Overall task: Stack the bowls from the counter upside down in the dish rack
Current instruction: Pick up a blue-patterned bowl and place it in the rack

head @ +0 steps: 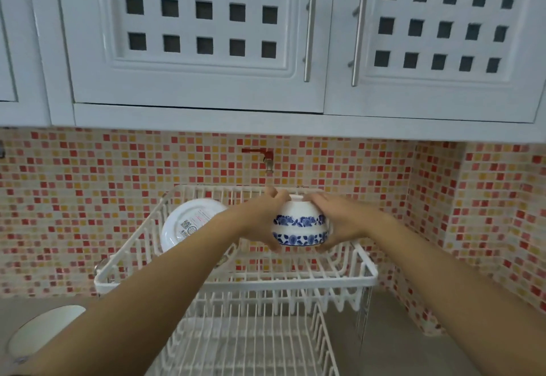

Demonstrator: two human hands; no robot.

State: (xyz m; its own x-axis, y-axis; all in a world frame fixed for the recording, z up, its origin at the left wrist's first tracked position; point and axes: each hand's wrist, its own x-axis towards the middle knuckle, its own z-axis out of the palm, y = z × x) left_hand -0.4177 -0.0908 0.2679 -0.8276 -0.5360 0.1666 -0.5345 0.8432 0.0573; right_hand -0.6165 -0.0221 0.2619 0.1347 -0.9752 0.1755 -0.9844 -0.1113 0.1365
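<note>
You've got the blue-banded bowl (pixel 300 224) clamped between both palms, left hand (pixel 263 219) and right hand (pixel 339 217) wrapped round its sides, over the upper tier of the white dish rack (pixel 236 279). It's already flipped: foot ring up, mouth down, axis upright. Glazed ceramic looks slick and chippable, so keep holding the walls near the rim and ease it onto the wires. A plate (pixel 189 224) stands well left.
</note>
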